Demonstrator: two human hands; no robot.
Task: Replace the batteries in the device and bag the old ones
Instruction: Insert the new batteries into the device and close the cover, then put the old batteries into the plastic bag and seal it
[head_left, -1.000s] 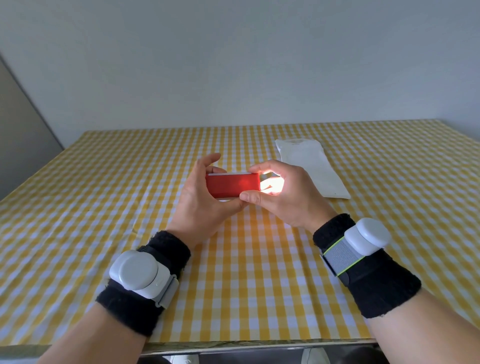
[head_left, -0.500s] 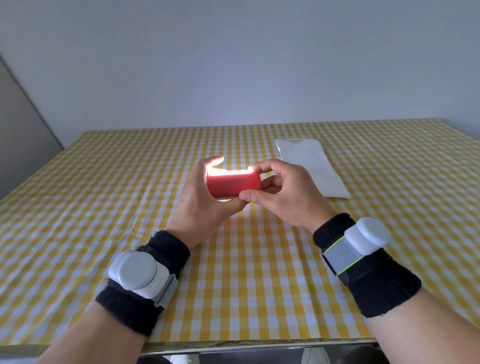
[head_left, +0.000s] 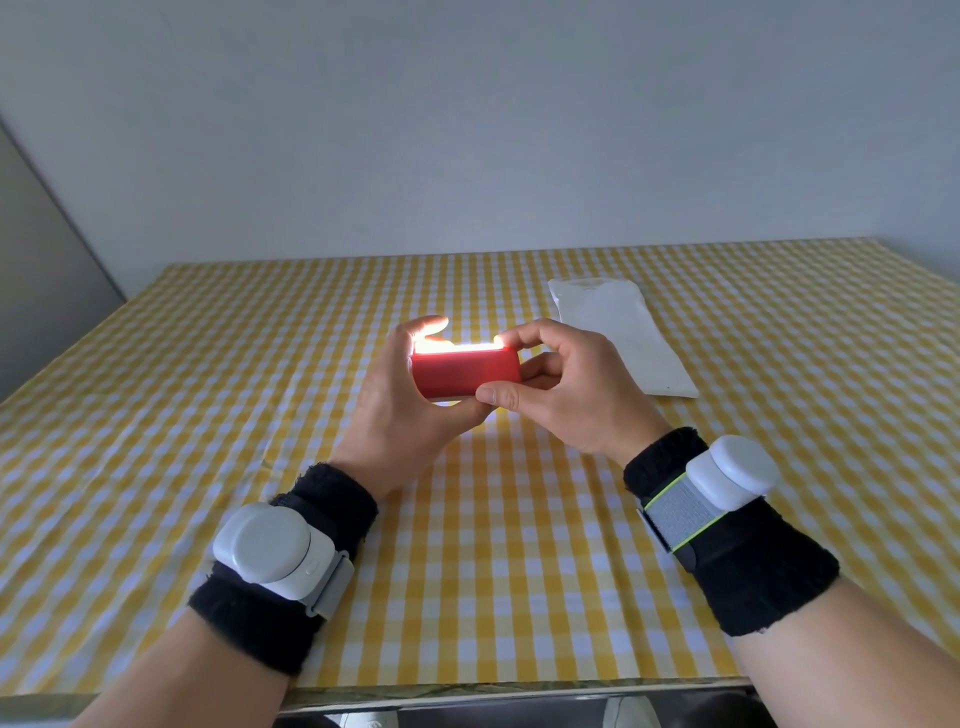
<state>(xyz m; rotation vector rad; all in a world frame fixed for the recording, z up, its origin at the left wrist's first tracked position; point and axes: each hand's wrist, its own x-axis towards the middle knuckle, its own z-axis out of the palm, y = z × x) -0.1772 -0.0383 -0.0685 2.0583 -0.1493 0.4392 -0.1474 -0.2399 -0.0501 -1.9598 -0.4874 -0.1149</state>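
Red device (head_left: 467, 371) between left hand (head_left: 400, 415) and right hand (head_left: 569, 397) now glows upward.

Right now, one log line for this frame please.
left hand: grips red device | right hand: pinches its right end | device: lit along top edge | white bag: flat on table, untouched

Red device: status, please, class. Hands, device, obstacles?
Left hand and right hand grip device. Device glows along top edge. Bag flat on table beyond right hand, untouched. Nothing in the way.
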